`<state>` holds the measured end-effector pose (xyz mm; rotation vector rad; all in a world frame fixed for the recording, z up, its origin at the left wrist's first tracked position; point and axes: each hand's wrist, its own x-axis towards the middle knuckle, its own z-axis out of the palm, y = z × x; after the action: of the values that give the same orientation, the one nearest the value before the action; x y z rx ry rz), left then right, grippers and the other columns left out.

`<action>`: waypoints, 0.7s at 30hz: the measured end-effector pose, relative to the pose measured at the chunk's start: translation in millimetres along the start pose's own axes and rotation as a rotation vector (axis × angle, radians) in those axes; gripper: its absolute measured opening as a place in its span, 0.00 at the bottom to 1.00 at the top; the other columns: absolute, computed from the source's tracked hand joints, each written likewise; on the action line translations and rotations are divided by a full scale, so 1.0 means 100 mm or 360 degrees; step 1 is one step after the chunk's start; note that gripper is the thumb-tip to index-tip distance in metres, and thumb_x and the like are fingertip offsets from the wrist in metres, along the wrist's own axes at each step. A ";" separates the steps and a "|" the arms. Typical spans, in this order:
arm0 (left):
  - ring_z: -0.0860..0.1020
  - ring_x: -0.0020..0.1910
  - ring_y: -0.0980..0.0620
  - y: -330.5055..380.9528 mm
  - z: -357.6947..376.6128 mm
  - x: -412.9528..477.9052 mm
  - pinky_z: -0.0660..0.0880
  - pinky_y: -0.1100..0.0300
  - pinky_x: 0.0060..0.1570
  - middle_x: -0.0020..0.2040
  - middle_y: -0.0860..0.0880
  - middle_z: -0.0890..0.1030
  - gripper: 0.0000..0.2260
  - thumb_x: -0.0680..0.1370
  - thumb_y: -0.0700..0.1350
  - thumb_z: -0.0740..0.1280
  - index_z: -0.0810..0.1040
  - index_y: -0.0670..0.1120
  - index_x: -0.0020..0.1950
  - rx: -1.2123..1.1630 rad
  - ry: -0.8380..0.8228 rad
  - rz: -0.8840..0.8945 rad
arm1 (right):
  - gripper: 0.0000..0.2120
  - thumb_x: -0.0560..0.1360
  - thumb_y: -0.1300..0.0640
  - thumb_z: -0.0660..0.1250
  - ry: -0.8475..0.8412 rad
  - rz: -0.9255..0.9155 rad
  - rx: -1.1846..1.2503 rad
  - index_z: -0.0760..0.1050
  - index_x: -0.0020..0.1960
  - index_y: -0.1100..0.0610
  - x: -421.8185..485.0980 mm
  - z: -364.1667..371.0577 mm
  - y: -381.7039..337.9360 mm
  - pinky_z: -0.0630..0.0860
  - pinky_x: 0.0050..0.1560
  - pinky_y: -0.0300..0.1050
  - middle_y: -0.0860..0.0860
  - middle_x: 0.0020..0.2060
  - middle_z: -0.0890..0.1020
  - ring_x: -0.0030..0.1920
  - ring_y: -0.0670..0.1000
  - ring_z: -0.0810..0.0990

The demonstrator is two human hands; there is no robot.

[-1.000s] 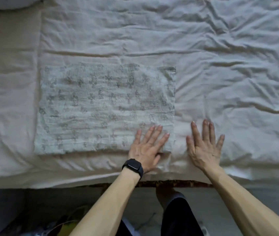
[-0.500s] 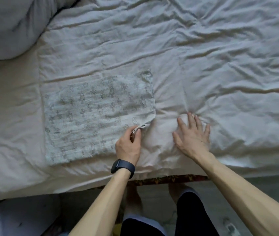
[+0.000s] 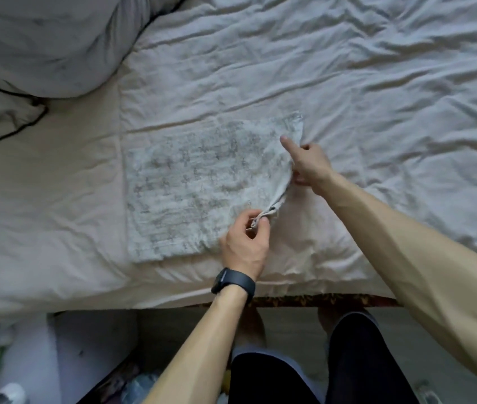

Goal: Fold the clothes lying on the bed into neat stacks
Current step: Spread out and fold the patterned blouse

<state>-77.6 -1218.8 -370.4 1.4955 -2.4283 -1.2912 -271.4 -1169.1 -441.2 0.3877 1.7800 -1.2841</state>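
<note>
Head view: one cloth is part-folded on the bed, and we see no finished stack.

The pale, grey-patterned, crinkled rectangular cloth (image 3: 202,188) lies flat on the wrinkled off-white bed (image 3: 377,83), near its front edge. Our left hand (image 3: 244,246), with a black wristwatch (image 3: 233,284) on its wrist, pinches the cloth's near right corner between thumb and fingertips and lifts it slightly. Our right hand (image 3: 308,164) sits at the cloth's right edge with the index finger straight over the fabric and the other fingers curled. We cannot tell whether they grip the edge. We judge this piece already folded to a rectangle, with another fold about to start. No other clothes or stack are clearly in view, so most of the task seems left.
</note>
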 end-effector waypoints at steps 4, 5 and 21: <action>0.81 0.42 0.65 -0.12 -0.09 0.05 0.76 0.70 0.42 0.40 0.60 0.83 0.04 0.77 0.51 0.70 0.83 0.58 0.50 0.0054 -0.0171 0.0074 | 0.09 0.67 0.52 0.74 0.0144 -0.0066 -0.0171 0.75 0.42 0.51 0.12 0.06 -0.10 0.84 0.49 0.55 0.52 0.44 0.84 0.48 0.55 0.85; 0.80 0.41 0.67 -0.15 -0.14 0.07 0.74 0.72 0.41 0.40 0.60 0.83 0.04 0.77 0.50 0.70 0.82 0.58 0.50 0.0046 -0.0197 0.0077 | 0.07 0.70 0.58 0.73 0.0125 -0.0051 -0.0154 0.75 0.42 0.52 0.08 0.09 -0.14 0.85 0.43 0.51 0.53 0.43 0.83 0.44 0.54 0.85; 0.79 0.42 0.51 -1.75 -1.90 0.79 0.73 0.58 0.43 0.40 0.56 0.79 0.02 0.78 0.47 0.69 0.78 0.50 0.46 -0.0312 0.0241 -0.0652 | 0.12 0.71 0.56 0.63 0.0087 -0.0764 -0.1211 0.73 0.54 0.55 -0.37 3.16 -0.58 0.77 0.50 0.52 0.57 0.46 0.82 0.49 0.61 0.80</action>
<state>84.6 -1434.0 -388.9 2.0139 -1.9040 -1.3634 -141.6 -1462.2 -401.0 -0.4591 2.3271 -0.7902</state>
